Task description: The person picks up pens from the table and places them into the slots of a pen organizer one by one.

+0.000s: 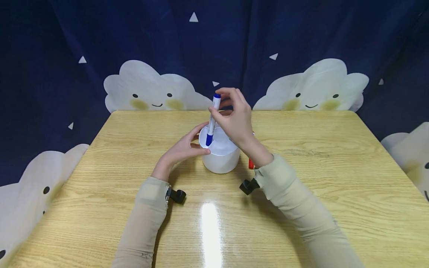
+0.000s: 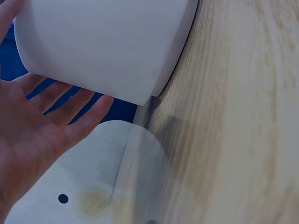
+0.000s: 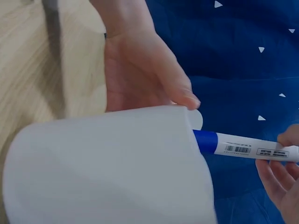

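A round white plastic tub [image 1: 221, 163] with an open top stands on the table. My left hand [image 1: 187, 147] holds it at its left side, thumb at the near rim and the other fingers reaching behind it. In the left wrist view those fingers lie along the wall of the tub. With thumb and fingertips my right hand [image 1: 234, 115] pinches a white whiteboard marker [image 1: 212, 123] with blue ends. The marker points down, slightly tilted, and its blue lower end [image 3: 205, 141] is at the mouth of the tub, inside the rim as seen from the head.
Just right of the tub lies a red object [image 1: 251, 163], mostly hidden by the right wrist. All of this is on a wood-grain table [image 1: 318, 149]. Behind the far edge hangs a dark blue curtain [image 1: 221, 41] with cloud prints.
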The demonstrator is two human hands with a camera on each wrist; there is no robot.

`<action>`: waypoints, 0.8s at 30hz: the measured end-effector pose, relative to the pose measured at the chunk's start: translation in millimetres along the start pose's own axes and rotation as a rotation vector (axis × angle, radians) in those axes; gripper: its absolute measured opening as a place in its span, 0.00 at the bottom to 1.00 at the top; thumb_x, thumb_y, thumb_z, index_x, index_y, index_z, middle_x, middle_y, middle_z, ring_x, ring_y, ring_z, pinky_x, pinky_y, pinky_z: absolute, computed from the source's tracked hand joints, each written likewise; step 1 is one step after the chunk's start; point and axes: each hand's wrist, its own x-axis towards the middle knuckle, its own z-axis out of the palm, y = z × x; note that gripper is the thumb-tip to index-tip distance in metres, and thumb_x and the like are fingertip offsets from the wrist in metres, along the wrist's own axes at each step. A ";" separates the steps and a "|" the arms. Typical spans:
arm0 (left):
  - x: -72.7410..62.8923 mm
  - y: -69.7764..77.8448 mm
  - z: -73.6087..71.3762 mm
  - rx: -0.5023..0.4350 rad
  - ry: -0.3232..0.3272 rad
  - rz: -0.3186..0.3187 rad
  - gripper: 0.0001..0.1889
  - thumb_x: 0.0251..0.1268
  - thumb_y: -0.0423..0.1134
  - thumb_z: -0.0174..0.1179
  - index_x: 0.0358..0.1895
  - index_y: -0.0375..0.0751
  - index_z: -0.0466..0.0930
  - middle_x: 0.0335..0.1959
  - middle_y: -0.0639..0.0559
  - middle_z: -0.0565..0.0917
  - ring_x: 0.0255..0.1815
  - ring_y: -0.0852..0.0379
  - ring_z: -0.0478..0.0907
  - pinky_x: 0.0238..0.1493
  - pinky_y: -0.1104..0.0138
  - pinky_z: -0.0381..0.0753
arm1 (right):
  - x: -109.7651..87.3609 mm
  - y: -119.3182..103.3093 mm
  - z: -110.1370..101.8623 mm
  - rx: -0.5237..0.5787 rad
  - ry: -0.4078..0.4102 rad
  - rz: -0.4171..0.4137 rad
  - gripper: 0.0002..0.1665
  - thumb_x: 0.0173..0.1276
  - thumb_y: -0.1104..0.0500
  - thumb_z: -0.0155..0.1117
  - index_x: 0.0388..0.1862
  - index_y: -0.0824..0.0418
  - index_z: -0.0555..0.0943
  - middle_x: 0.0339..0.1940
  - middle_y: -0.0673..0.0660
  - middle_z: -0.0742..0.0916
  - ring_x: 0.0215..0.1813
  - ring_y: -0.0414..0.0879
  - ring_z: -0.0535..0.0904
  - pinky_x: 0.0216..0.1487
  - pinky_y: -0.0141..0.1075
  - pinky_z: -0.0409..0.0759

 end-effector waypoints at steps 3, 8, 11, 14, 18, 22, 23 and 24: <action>0.6 -0.7 -0.3 -0.001 -0.003 0.005 0.44 0.53 0.35 0.63 0.72 0.52 0.47 0.66 0.48 0.60 0.60 0.48 0.64 0.58 0.53 0.69 | -4.8 0.8 1.9 -0.014 -0.025 -0.007 0.19 0.53 0.64 0.68 0.44 0.67 0.75 0.39 0.59 0.78 0.34 0.45 0.80 0.31 0.29 0.81; 6.8 -16.0 -2.3 -0.010 0.001 0.005 0.45 0.53 0.37 0.65 0.71 0.58 0.47 0.66 0.52 0.60 0.60 0.51 0.63 0.58 0.54 0.69 | -13.0 4.0 4.5 -0.040 -0.082 -0.024 0.14 0.53 0.64 0.67 0.38 0.67 0.76 0.35 0.58 0.78 0.34 0.44 0.80 0.31 0.28 0.81; 10.2 -25.3 -3.1 -0.016 0.004 0.019 0.44 0.53 0.38 0.65 0.70 0.63 0.48 0.66 0.55 0.60 0.61 0.52 0.63 0.58 0.54 0.69 | -18.0 6.8 6.7 -0.057 -0.104 -0.026 0.12 0.53 0.64 0.67 0.35 0.67 0.76 0.34 0.57 0.78 0.34 0.44 0.80 0.31 0.27 0.81; 11.0 -29.1 -3.2 -0.013 0.004 0.042 0.43 0.52 0.41 0.65 0.69 0.64 0.50 0.65 0.56 0.61 0.61 0.53 0.64 0.57 0.55 0.70 | -23.1 9.9 9.1 -0.078 -0.135 -0.030 0.11 0.53 0.64 0.67 0.33 0.67 0.77 0.34 0.58 0.78 0.34 0.45 0.80 0.31 0.25 0.80; 11.8 -30.4 -3.0 -0.003 0.004 0.056 0.43 0.52 0.42 0.66 0.69 0.63 0.51 0.65 0.57 0.61 0.60 0.54 0.64 0.56 0.56 0.71 | -28.8 13.6 11.4 -0.105 -0.176 -0.036 0.09 0.54 0.64 0.68 0.30 0.67 0.78 0.32 0.57 0.79 0.34 0.44 0.80 0.32 0.24 0.80; 10.9 -27.1 -2.5 -0.009 0.006 0.039 0.43 0.52 0.40 0.66 0.70 0.63 0.50 0.66 0.59 0.60 0.62 0.54 0.63 0.57 0.56 0.71 | -32.1 16.7 12.6 -0.129 -0.213 -0.041 0.07 0.54 0.64 0.68 0.28 0.66 0.78 0.31 0.56 0.80 0.32 0.43 0.80 0.32 0.25 0.80; 9.3 -23.6 -2.2 -0.010 0.005 0.038 0.43 0.52 0.39 0.65 0.70 0.61 0.50 0.67 0.58 0.60 0.62 0.53 0.63 0.57 0.56 0.71 | -32.7 17.2 12.7 -0.137 -0.222 -0.043 0.07 0.54 0.64 0.67 0.28 0.65 0.78 0.30 0.56 0.80 0.32 0.43 0.79 0.32 0.25 0.80; 7.9 -20.1 -1.8 -0.010 0.003 0.036 0.43 0.53 0.39 0.65 0.70 0.60 0.50 0.67 0.58 0.60 0.63 0.53 0.62 0.57 0.55 0.70 | -33.1 17.8 12.8 -0.146 -0.229 -0.046 0.07 0.54 0.64 0.67 0.28 0.65 0.78 0.30 0.56 0.80 0.32 0.43 0.79 0.32 0.25 0.80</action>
